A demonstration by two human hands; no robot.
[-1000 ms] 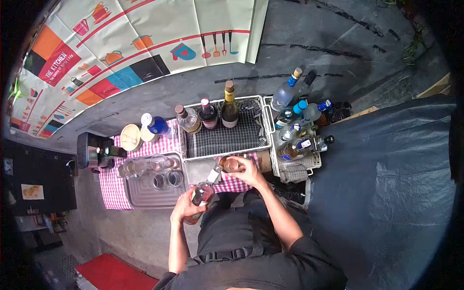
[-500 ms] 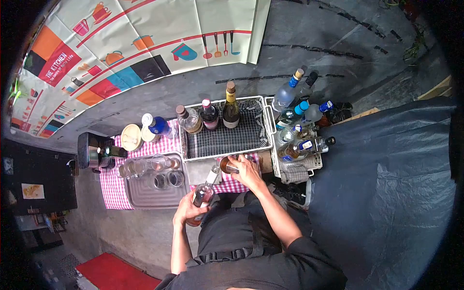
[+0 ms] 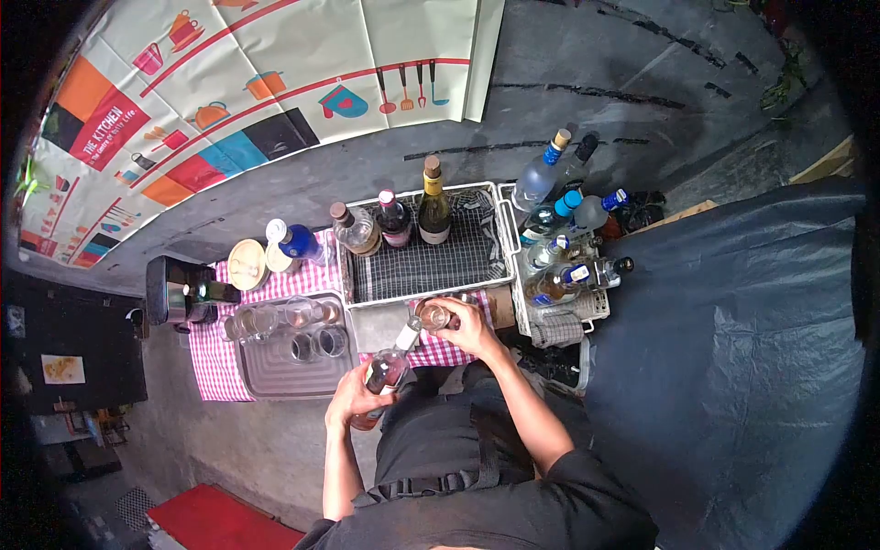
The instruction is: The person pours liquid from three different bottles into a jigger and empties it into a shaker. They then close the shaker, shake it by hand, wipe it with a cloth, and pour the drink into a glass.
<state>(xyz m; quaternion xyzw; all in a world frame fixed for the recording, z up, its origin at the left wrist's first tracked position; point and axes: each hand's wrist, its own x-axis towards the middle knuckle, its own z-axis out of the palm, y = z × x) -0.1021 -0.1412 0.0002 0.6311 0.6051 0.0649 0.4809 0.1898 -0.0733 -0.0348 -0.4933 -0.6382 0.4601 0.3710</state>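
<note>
Grey wall point(image 3: 550, 115) at the back, a pale poster with coloured kitchen-utensil prints point(image 3: 403, 41) over its left part. Pink-and-white checked cloth point(image 3: 210, 367) below; black plastic sheet point(image 3: 733, 367) far right.

Left hand: fingers closed round the body of a clear glass bottle with a white neck band and reddish contents point(image 3: 386, 368). Bottle is off the cloth, in front of the near edge, close to the person's lap. Long axis slanted: base low and left, towards the person; neck up and right, mouth end pointing at the glass. Exact tilt against the floor: cannot tell from overhead.

Right hand point(image 3: 469, 330): clamped on a small clear drinking glass with brownish tint point(image 3: 434, 317), fingers along its right side. Round rim shows to the camera. Glass sits just beyond the bottle's mouth end; whether the two touch, cannot tell.

Left of the bottle, a grey ribbed tray point(image 3: 284, 378): clear glasses along its far side, two darker-looking ones nearer its middle. Beyond the hands, a white wire basket with dark grid lining point(image 3: 431, 295), its long side running left to right. Three bottles stand towards its far side, stoppers or caps uppermost. Right of it, a second white wire basket point(image 3: 588, 309) crowded with bottles, several blue-topped. Left hand point(image 3: 353, 396) well apart from both baskets.
</note>
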